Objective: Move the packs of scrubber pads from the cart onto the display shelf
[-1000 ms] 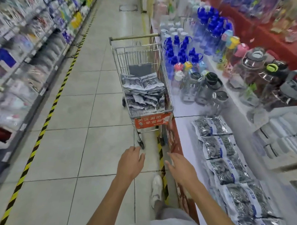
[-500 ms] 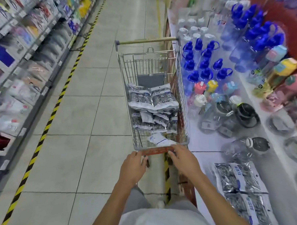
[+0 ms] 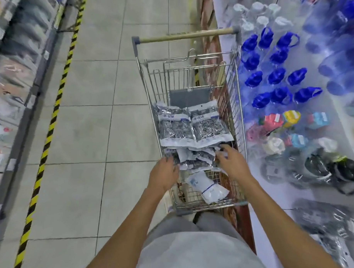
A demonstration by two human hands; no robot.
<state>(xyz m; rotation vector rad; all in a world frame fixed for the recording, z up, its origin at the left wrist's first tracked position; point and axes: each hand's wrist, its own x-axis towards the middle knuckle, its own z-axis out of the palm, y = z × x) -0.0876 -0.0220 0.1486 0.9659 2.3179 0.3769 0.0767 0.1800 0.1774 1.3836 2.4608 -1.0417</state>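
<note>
Two bare arms, no sleeves down to the wrists. No rings, no watch, no gloves on left hand (image 3: pixel 163 174) or right hand (image 3: pixel 232 165). Light grey top (image 3: pixel 198 253) low in view. Grey trousers (image 3: pixel 175 224) under it. Dark shoe tip (image 3: pixel 197 216) by the cart's near edge.

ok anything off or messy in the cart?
Slightly. The scrubber packs lie in a loose, overlapping heap in the cart, and one white pack lies apart, askew at the near end. No spill or damage visible.
</note>
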